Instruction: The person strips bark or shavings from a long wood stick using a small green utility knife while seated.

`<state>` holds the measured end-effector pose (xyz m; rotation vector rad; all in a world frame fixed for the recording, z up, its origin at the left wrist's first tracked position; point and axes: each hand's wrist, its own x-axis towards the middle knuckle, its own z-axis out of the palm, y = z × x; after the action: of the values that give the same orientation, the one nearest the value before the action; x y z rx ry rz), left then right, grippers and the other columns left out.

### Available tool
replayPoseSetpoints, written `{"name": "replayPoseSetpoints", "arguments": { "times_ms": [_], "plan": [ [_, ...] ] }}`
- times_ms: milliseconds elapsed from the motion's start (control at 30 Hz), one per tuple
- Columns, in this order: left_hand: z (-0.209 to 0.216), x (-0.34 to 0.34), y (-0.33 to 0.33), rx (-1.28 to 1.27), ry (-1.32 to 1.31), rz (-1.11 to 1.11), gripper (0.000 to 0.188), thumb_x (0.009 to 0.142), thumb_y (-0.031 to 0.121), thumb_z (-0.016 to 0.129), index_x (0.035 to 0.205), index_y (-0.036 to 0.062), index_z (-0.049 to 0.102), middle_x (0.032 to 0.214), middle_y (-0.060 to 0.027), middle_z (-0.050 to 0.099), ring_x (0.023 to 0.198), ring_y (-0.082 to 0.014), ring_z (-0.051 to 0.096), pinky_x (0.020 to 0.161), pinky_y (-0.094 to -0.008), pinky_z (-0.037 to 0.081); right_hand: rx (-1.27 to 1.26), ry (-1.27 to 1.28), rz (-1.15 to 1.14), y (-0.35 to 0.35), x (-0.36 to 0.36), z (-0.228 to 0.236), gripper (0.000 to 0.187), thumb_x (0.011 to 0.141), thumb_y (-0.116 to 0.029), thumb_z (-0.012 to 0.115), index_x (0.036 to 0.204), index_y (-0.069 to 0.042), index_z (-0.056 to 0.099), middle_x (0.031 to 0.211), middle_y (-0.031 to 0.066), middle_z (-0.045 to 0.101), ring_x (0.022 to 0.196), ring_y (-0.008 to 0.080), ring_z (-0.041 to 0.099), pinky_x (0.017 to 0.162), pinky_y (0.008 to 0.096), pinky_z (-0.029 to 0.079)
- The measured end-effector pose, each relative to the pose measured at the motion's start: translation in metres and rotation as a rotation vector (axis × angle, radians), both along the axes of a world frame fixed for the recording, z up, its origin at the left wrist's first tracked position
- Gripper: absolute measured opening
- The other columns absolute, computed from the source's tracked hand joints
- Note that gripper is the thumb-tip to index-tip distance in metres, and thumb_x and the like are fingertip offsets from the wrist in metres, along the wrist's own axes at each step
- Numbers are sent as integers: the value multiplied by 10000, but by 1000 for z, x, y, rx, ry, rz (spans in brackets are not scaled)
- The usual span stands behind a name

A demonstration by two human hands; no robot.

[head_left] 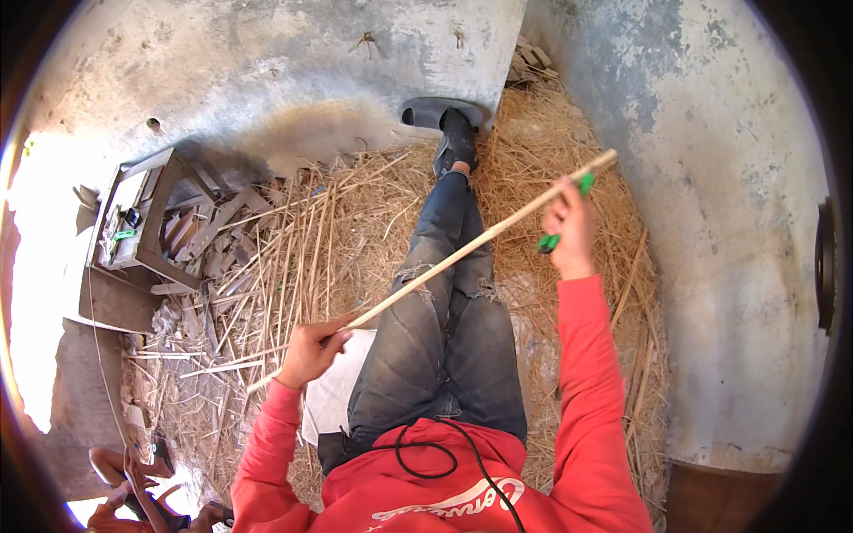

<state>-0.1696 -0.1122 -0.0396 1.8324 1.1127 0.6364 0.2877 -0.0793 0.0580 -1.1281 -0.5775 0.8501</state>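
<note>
A long, pale wooden stick (pixel 462 255) runs slantwise across my outstretched legs, its upper end to the far right and its lower end to the near left. My left hand (pixel 313 352) is closed around it near the lower end. Toward the other end, my right hand (pixel 570 229) is closed on a small tool with green parts (pixel 549 242). Green shows on both sides of that fist, one piece right against the stick. My fingers hide the tool's middle, so its exact kind cannot be made out.
Straw-like shavings (pixel 551 142) and loose thin sticks (pixel 306 235) cover the floor around my legs. At left stands an old wooden frame or stool (pixel 147 213) with small items on it, beside scrap wood. Walls rise ahead and at right (pixel 729 240). Another person (pixel 147 489) sits at the lower left.
</note>
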Motion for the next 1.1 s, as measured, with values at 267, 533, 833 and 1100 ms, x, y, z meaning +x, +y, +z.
{"name": "replayPoseSetpoints", "arguments": {
  "times_ms": [267, 533, 833, 1100],
  "plan": [
    [-63, -86, 14, 299, 331, 116, 177, 929, 126, 740, 1085, 81, 810, 848, -133, 757, 716, -303, 731, 661, -398, 565, -241, 76, -413, -58, 107, -68, 242, 1044, -315, 648, 1101, -104, 543, 668, -58, 305, 524, 78, 310, 487, 293, 314],
    [-115, -83, 4, 534, 465, 206, 192, 918, 189, 723, 1099, 134, 750, 890, -89, 690, 855, -328, 666, 854, -463, 452, -829, -698, -709, -141, 144, -305, 493, 994, -276, 754, 1330, 37, 576, 851, 61, 573, 604, 154, 520, 546, 348, 441],
    [-128, -57, 43, 523, 214, 280, 342, 992, 378, 604, 870, 79, 719, 875, -113, 639, 912, -343, 565, 862, -467, 410, -739, -539, -370, -230, 128, -426, 433, 965, -375, 791, 1243, -55, 702, 827, 44, 661, 549, 136, 550, 485, 321, 425],
    [-170, -49, 44, 403, 175, 349, 445, 1049, 354, 551, 739, 50, 649, 799, -147, 598, 847, -367, 530, 805, -472, 418, -697, -582, -407, -221, 125, -431, 443, 969, -437, 777, 1222, -79, 706, 698, 5, 585, 460, 111, 462, 421, 309, 342]
  ]
}}
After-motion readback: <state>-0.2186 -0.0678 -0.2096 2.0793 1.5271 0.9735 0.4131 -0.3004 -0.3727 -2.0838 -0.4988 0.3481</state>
